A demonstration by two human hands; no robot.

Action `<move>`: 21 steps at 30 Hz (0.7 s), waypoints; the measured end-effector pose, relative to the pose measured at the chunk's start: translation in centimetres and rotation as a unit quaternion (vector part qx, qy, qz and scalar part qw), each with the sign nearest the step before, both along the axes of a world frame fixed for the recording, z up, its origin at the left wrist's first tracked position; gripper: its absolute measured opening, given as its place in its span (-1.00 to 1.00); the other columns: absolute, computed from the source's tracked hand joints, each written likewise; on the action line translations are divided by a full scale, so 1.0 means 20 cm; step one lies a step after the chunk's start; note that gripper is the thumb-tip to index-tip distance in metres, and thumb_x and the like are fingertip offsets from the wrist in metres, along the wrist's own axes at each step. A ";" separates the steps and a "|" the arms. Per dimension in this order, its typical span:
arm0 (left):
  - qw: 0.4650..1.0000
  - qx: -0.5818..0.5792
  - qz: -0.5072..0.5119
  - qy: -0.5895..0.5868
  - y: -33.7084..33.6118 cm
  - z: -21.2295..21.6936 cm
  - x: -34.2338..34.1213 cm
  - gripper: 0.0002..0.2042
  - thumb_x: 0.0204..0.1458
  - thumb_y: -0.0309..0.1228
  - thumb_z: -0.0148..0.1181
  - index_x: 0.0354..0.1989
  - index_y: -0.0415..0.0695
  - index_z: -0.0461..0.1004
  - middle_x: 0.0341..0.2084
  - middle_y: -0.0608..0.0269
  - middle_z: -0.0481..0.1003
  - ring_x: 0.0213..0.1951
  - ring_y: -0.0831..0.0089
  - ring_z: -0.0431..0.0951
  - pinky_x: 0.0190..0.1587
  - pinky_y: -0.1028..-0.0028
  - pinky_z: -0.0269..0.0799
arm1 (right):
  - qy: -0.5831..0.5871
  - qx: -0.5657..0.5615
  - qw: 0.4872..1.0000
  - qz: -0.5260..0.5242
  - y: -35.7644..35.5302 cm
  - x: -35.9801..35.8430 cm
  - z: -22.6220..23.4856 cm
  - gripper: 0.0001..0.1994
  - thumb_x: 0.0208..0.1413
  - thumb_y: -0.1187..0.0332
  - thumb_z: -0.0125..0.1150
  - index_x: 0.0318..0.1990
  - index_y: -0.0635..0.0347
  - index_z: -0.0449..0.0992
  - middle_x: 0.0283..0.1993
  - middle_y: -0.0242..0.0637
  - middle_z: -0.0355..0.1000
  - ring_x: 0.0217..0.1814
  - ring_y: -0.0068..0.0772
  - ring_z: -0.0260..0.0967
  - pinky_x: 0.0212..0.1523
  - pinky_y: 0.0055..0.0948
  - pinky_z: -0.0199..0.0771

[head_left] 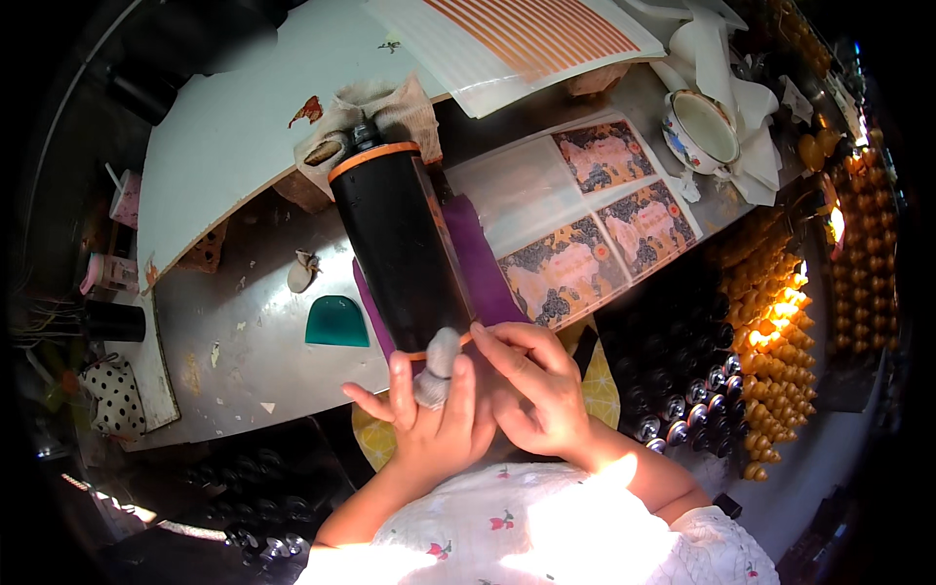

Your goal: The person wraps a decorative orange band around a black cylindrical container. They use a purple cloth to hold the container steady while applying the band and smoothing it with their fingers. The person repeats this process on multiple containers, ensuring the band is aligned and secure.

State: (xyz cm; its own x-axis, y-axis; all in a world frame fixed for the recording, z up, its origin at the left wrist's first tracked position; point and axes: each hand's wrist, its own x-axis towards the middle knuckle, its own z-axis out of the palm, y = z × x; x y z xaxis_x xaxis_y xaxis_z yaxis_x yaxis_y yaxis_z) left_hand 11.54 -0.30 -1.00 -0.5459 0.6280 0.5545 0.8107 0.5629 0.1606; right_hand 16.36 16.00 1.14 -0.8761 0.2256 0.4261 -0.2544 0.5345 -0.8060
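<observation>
A black bottle (398, 244) with orange bands at both ends and a narrow dark neck lies lengthwise on a purple cloth (486, 255), its base toward me. Just below that base, my left hand (436, 414) is open, palm up, with its fingers spread. A grey cloth covering (439, 370) sits on one of its fingers. My right hand (534, 385) has its fingertips at the base's lower right edge, thumb apart from the fingers; I see nothing held in it. Left of the bottle lies a green scraper (336, 322) with a rounded top.
Printed sheets (575, 253) lie right of the bottle, near a white enamel bowl (702, 132). A beige rag (395, 107) lies by the bottle's neck. A pale curved board (214, 146) spans the metal table (263, 380). Rows of amber bottles (780, 351) stand at right.
</observation>
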 end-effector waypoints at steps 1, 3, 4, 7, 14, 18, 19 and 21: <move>1.000 0.003 0.022 -0.012 -0.03 -0.01 0.01 -0.32 -0.01 -0.23 0.18 0.35 -0.18 0.25 0.28 -0.02 0.28 0.48 -0.18 -0.15 0.28 -0.47 -0.71 | 0.001 -0.003 1.000 -0.002 0.00 0.01 -0.01 -0.31 -0.20 0.61 0.20 0.26 0.21 0.46 0.10 -0.18 0.40 -0.31 -0.39 0.47 -0.29 -0.44 0.53; 0.997 0.015 0.067 -0.039 -0.09 -0.04 0.03 -0.24 -0.05 -0.20 0.22 0.37 -0.22 0.20 0.33 -0.05 0.21 0.47 -0.25 -0.22 0.28 -0.47 -0.70 | -0.001 -0.003 1.000 -0.003 -0.01 0.02 -0.03 -0.30 -0.22 0.63 0.20 0.26 0.21 0.46 0.09 -0.18 0.40 -0.32 -0.40 0.47 -0.32 -0.44 0.53; 0.995 -0.016 0.084 -0.042 -0.12 -0.06 0.03 -0.17 -0.10 -0.19 0.26 0.39 -0.25 0.14 0.38 -0.06 0.12 0.46 -0.31 -0.26 0.27 -0.49 -0.68 | 0.010 -0.010 1.000 -0.006 -0.02 0.02 -0.04 -0.30 -0.23 0.65 0.20 0.25 0.21 0.47 0.08 -0.20 0.40 -0.34 -0.40 0.46 -0.35 -0.46 0.52; 0.991 -0.121 0.055 -0.016 -0.11 -0.03 0.01 -0.16 -0.08 -0.28 0.24 0.39 -0.40 0.05 0.38 -0.22 0.06 0.41 -0.42 -0.13 0.28 -0.47 -0.67 | 0.016 -0.018 1.000 -0.007 -0.03 0.01 -0.04 -0.31 -0.23 0.66 0.19 0.23 0.23 0.48 0.08 -0.20 0.41 -0.33 -0.39 0.47 -0.34 -0.44 0.52; 0.999 -0.021 0.010 0.025 0.02 -0.05 0.03 -0.16 0.00 -0.30 0.20 0.49 -0.04 -0.06 0.36 0.08 0.12 0.41 -0.24 0.04 0.26 -0.50 -0.69 | 0.041 -0.016 0.999 0.003 -0.01 0.00 -0.04 -0.37 -0.14 0.68 0.12 0.22 0.27 0.47 0.06 -0.18 0.41 -0.31 -0.32 0.47 -0.28 -0.40 0.53; 0.999 0.042 -0.003 -0.003 0.00 -0.05 0.03 -0.05 0.00 -0.23 0.25 0.52 0.02 -0.23 0.42 -0.18 -0.07 0.46 -0.32 -0.22 0.23 -0.50 -0.76 | -0.012 -0.080 0.997 -0.004 0.04 0.02 0.00 -0.40 -0.09 0.69 0.09 0.22 0.22 0.47 0.05 -0.15 0.42 -0.27 -0.27 0.48 -0.23 -0.38 0.54; 0.998 0.066 0.000 -0.005 -0.02 -0.05 0.03 -0.01 -0.01 -0.21 0.26 0.53 0.02 -0.27 0.43 -0.28 -0.13 0.47 -0.35 -0.29 0.21 -0.51 -0.77 | -0.033 -0.109 0.993 -0.008 0.04 0.03 0.01 -0.41 -0.07 0.69 0.08 0.22 0.21 0.47 0.05 -0.15 0.42 -0.26 -0.25 0.49 -0.22 -0.38 0.54; 1.000 0.016 0.026 0.001 -0.07 -0.07 0.03 0.00 -0.03 -0.15 0.31 0.52 -0.14 -0.21 0.40 -0.54 -0.31 0.45 -0.44 -0.45 0.21 -0.51 -0.73 | -0.039 -0.080 0.996 -0.005 0.06 0.03 0.02 -0.41 -0.04 0.66 0.10 0.24 0.13 0.47 0.05 -0.17 0.43 -0.22 -0.25 0.50 -0.21 -0.38 0.54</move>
State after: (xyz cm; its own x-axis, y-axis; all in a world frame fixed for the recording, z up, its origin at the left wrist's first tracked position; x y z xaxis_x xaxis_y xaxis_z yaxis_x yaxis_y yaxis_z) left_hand 12.12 -1.78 -2.33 -0.5772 0.5807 0.5742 0.7802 0.5998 0.1778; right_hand 16.97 17.16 1.62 -0.9023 0.2945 0.3149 -0.1826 0.4007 -0.8978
